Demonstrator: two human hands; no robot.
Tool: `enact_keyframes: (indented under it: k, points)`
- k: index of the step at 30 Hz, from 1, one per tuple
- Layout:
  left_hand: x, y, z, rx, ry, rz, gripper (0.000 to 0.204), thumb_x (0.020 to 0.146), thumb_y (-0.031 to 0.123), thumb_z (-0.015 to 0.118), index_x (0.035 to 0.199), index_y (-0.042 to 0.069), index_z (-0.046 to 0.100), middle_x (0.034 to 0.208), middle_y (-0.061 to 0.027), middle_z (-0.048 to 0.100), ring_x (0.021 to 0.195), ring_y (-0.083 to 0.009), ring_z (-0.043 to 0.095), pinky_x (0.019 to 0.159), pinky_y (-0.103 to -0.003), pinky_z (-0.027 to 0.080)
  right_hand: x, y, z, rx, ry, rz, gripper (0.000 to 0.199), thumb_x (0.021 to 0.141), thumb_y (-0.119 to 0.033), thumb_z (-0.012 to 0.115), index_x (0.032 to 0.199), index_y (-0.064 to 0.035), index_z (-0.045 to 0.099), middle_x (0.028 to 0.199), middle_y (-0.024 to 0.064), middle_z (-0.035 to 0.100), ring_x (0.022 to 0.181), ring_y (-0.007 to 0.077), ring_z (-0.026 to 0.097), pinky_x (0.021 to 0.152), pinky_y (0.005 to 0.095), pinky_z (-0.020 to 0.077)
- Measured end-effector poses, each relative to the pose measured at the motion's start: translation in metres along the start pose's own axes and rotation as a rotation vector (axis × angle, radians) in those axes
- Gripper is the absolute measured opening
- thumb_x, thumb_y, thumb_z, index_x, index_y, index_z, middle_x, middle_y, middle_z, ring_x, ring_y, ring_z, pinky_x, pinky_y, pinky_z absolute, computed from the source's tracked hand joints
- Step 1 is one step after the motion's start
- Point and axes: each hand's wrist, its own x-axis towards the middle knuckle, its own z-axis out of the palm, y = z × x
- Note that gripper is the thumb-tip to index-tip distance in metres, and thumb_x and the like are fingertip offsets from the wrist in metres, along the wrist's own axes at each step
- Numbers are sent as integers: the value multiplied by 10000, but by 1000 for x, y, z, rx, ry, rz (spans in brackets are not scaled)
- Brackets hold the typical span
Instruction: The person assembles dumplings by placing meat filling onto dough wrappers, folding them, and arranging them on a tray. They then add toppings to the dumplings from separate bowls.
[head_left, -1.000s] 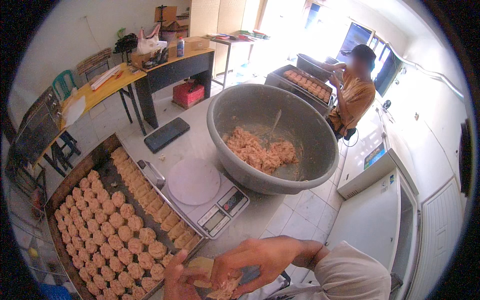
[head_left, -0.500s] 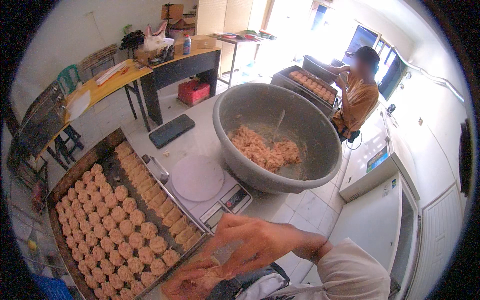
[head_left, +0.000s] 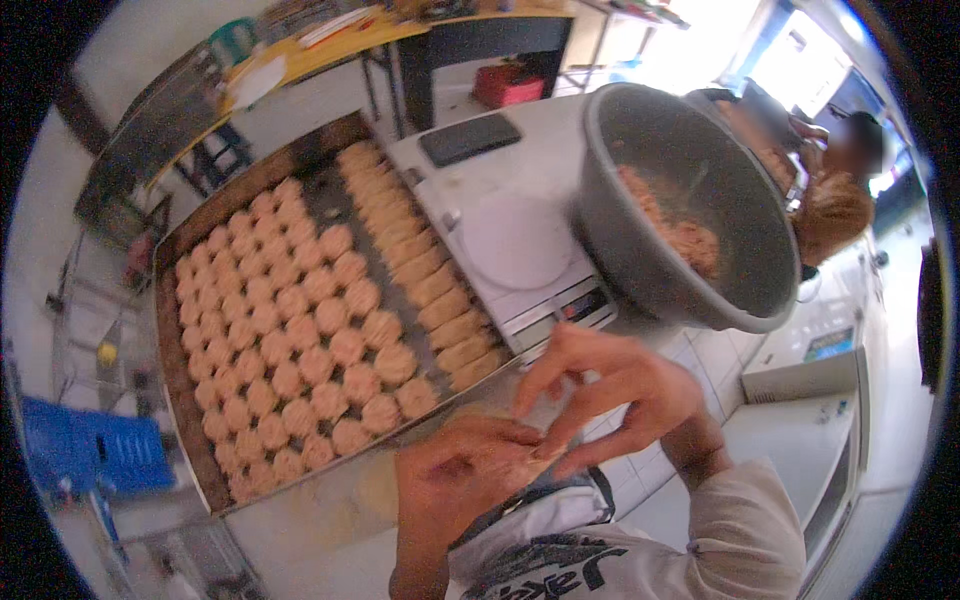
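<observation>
My left hand (head_left: 465, 465) is closed around a small dumpling with a pale wrapper (head_left: 543, 458), low in front of me. Above it, the fingertips and thumb of my right hand (head_left: 625, 395) pinch at the wrapper's edge. Fingers cover most of the dumpling, so its filling cannot be made out. Just beyond my hands lies a large metal tray (head_left: 185, 455). Round dumplings (head_left: 290, 330) with ruffled tops fill its left part in rows, and a line of folded, elongated dumplings (head_left: 430, 290) runs along its right side.
A kitchen scale (head_left: 515, 245) with a round plate stands right of the tray. Beyond it are a big grey basin (head_left: 590, 180) of minced filling (head_left: 690, 245) and a dark phone (head_left: 470, 138). Another person (head_left: 840, 210) works at the far right. A white chest freezer (head_left: 780, 450) stands right.
My view has swung left and downward, so tray, scale and basin sit farther right and higher. My right hand has lifted off my left, its fingers more spread around the wrapper.
</observation>
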Motion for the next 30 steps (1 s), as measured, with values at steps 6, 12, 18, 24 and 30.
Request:
enact_keyframes:
  k: [6, 12, 18, 24, 30]
  points:
    - [5, 13, -3, 97, -131, 4, 161, 819, -8, 804, 958, -17, 722, 1075, -140, 708, 1008, -205, 684, 862, -323, 558, 10, 6, 4, 181, -120, 18, 147, 754, -149, 893, 864, -138, 795, 1043, 59, 708, 755, 174, 612, 622, 301, 464]
    - [0, 17, 0, 86, -2, -63, 457, 846, 50, 800, 1194, 24, 506, 1145, -152, 663, 1029, -200, 675, 877, -316, 549, 23, 2, 8, 275, -136, 252, 232, 765, -103, 877, 963, -89, 757, 973, 64, 719, 697, 176, 638, 560, 276, 470]
    - [3, 19, -18, -359, 6, -82, 656, 865, 31, 747, 1372, 50, 333, 1385, -202, 530, 1278, -256, 546, 1069, -390, 445, 52, -12, 2, -149, -158, 368, 254, 768, -88, 857, 988, -43, 740, 948, 78, 722, 708, 173, 664, 573, 284, 494]
    - [-11, 30, -27, -356, 151, 44, 844, 840, 78, 776, 1490, 81, 238, 1510, -251, 411, 1364, -324, 479, 1113, -430, 411, 98, -10, 18, -312, -186, 213, 137, 777, -86, 825, 889, -50, 756, 907, 66, 717, 692, 153, 647, 598, 293, 508]
    - [-42, 34, -69, -180, 604, 599, 715, 831, 250, 792, 1400, 49, 408, 1401, -292, 497, 1202, -385, 595, 939, -450, 535, 188, 59, -11, -554, -38, 400, 176, 806, -212, 739, 867, -49, 762, 789, 140, 733, 726, 241, 715, 700, 370, 563]
